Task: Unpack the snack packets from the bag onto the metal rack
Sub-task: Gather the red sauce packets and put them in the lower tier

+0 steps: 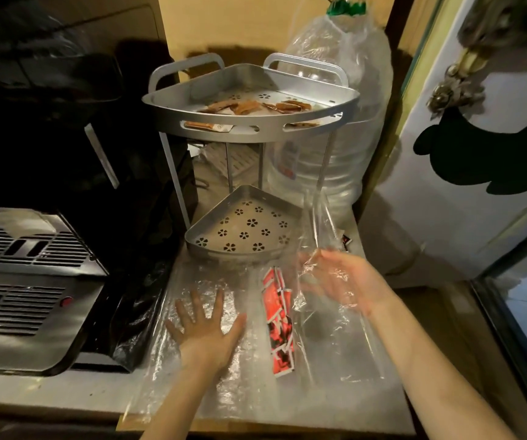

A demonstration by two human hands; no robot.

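Note:
A two-tier metal corner rack stands at the back of the counter. Its top tray holds several brown snack packets; its lower tray has nothing in it. A strip of red snack packets lies on the counter in front of the rack, partly under a clear plastic bag. My right hand is inside or wrapped by the clear bag and lifts its plastic, just right of the red packets. My left hand lies flat with fingers spread on the crinkled plastic covering the counter, left of the packets.
A large clear water bottle stands behind and right of the rack. A black bag and a silver vented appliance fill the left side. A small red packet lies by the rack's right. A white door is at right.

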